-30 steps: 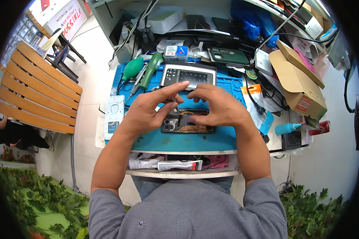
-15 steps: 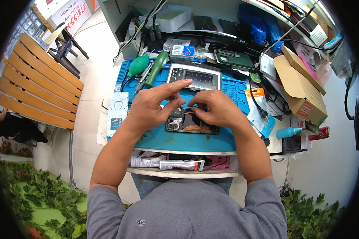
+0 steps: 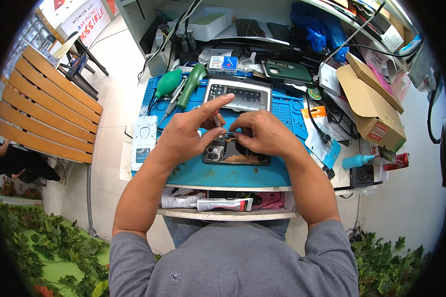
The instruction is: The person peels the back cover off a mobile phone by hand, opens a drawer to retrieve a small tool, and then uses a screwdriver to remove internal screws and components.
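Note:
An opened smartphone (image 3: 237,154) lies on the blue work mat (image 3: 233,178), its camera block at the left and copper-coloured inner parts showing. My left hand (image 3: 191,131) hovers over its upper left, index finger stretched out and thumb tip low near the phone's edge. A thin tool with a reddish part (image 3: 216,119) shows inside the curl of those fingers; its kind is unclear. My right hand (image 3: 262,132) is closed at the phone's upper edge, thumb against the curled fingers. Whatever those fingertips pinch is hidden. Behind both hands lies a phone back panel in a white frame (image 3: 243,97).
To the left are a green air blower (image 3: 169,83), a green-handled screwdriver (image 3: 192,86) and a white phone package (image 3: 144,141). Cardboard boxes (image 3: 369,106), a black cable (image 3: 318,123) and a light-blue bottle (image 3: 358,161) stand right. Tubes (image 3: 224,204) fill the shelf below.
The whole view has shifted slightly. My hands keep nearly the same pose over the phone, and the reddish tool in my left hand shows more plainly now.

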`<state>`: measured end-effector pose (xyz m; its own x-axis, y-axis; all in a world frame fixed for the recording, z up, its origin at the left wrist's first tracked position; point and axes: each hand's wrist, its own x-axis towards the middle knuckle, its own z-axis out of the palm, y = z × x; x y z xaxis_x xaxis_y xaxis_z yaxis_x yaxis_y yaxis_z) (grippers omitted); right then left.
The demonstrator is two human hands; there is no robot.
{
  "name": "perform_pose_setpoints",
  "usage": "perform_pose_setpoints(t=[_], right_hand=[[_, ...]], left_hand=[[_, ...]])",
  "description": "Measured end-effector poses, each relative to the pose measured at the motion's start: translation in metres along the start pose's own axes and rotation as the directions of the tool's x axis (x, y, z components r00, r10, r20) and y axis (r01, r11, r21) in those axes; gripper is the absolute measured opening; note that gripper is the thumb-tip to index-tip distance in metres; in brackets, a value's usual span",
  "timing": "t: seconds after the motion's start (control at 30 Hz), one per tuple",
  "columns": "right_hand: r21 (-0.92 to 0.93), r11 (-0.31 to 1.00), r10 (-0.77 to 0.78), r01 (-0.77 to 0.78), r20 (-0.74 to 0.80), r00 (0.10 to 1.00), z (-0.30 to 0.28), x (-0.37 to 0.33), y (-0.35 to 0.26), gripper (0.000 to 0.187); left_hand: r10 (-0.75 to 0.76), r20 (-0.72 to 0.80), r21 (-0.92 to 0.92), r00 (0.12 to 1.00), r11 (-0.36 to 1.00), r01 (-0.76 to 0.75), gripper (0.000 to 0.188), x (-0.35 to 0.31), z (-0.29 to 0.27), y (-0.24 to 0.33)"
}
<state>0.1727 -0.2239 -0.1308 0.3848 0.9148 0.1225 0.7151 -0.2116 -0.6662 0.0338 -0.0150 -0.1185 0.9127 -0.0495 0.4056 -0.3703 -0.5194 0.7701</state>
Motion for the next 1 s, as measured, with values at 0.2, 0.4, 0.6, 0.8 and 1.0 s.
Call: perform_pose_setpoints(t=[0.2,0.4,0.6,0.8,1.0], right_hand=[[0.013,0.999,0.039,-0.040,0.038,0.999,-0.001,0.001,-0.007,0.025],[-0.017,0.996,-0.093,0.093,-0.009,0.996,0.004,-0.004,-0.001,0.020],[-0.114,0.985,-0.136,0.126,-0.088,0.987,0.006,-0.002,0.009,0.015],[-0.070,0.988,-0.147,0.134,-0.239,0.960,-0.003,-0.001,0.000,0.014],[0.020,0.994,-0.098,0.111,-0.342,0.934,0.003,0.005,-0.005,0.016]], left_hand=[[-0.038,-0.159,-0.022,0.987,0.999,0.035,0.080,0.000,0.001,-0.007],[-0.011,-0.242,0.022,0.970,1.000,0.017,0.072,0.004,0.005,-0.005],[-0.078,-0.258,-0.034,0.963,0.997,0.072,0.057,0.003,-0.004,0.001],[-0.147,0.343,0.142,0.928,0.984,0.103,0.025,-0.041,-0.035,0.077],[-0.157,0.465,0.401,0.871,0.915,-0.050,0.032,-0.143,0.031,0.075]])
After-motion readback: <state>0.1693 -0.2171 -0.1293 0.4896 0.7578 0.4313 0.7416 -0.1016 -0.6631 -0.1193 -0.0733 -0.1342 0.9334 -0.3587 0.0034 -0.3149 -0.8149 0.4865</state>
